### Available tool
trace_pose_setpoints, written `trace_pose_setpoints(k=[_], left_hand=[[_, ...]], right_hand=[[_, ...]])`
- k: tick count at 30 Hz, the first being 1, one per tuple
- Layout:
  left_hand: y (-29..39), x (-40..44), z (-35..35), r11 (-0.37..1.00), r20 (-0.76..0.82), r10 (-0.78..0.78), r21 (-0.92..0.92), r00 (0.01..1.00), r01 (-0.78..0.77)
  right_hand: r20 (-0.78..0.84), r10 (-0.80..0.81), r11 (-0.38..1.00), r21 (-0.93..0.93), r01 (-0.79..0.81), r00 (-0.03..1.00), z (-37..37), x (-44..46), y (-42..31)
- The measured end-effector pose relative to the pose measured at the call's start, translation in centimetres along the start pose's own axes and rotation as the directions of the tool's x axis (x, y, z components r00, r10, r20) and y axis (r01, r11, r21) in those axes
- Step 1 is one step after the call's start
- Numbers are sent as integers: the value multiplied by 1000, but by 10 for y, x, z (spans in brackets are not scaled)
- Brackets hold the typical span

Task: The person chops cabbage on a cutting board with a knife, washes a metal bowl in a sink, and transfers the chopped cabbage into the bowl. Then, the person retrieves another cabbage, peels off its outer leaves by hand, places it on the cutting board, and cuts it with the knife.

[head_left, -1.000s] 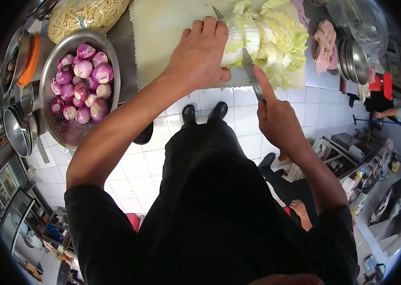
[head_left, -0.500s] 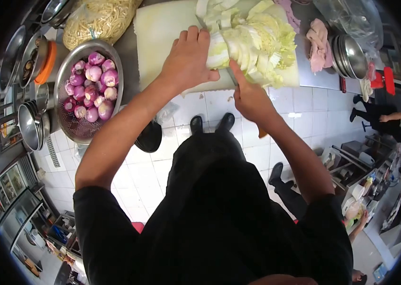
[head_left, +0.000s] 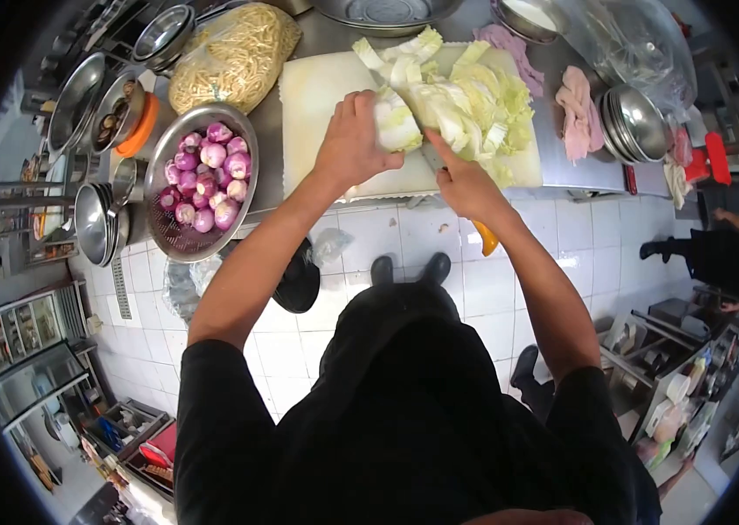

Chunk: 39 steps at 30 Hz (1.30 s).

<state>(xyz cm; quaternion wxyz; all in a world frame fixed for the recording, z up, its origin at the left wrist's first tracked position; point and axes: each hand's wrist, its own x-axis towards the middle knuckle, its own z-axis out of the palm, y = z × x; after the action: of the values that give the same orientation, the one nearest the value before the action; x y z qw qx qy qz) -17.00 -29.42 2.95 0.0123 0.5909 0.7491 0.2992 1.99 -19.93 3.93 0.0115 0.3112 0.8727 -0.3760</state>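
My left hand [head_left: 354, 144] is closed on the uncut end of a napa cabbage [head_left: 398, 124], holding it against the white cutting board [head_left: 315, 96]. In my right hand [head_left: 467, 185] is a knife [head_left: 486, 238], its orange-yellow handle sticking out below the wrist. My right index finger stretches along the blade, which shows only in part beside the held piece. Cut cabbage [head_left: 474, 101], pale green and white, lies loosely heaped on the board to the right, with a narrow gap between it and the held end.
A perforated metal colander [head_left: 160, 162] of peeled purple onions [head_left: 212, 157] stands left of the board. Behind it is a bag of pale strips [head_left: 234, 66]. Pink cloths [head_left: 575, 114] and stacked metal bowls [head_left: 636, 122] are at right. Another person [head_left: 724, 258] stands far right.
The camera view has shifted, so the counter appears lower and more of its back shows. A gap has opened between the held cabbage end and the cut pieces. Both hands keep their grips.
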Motion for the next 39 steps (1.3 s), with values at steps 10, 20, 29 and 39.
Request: trace_pose_setpoints(k=[10,20,29,39], left_hand=[[-17,-15,5,992,-124,72,-92,990,-84],[-21,-12,7,992,-89,98,-75,991,-105],[-26,-10,2,983,-31,146,-106,989,-149],[-32,-4,6,980,-17,148,-132,989,-149]], right_hand=[[-74,125,990,-53,-129,989,-54,-77,-66],[-4,196,961,-199,-193,981,-48,-104,-85],[122,213,936,-312,-166,969,-72,-92,-115],[165,239,934,-308,-181,957,-63,-61,-109]])
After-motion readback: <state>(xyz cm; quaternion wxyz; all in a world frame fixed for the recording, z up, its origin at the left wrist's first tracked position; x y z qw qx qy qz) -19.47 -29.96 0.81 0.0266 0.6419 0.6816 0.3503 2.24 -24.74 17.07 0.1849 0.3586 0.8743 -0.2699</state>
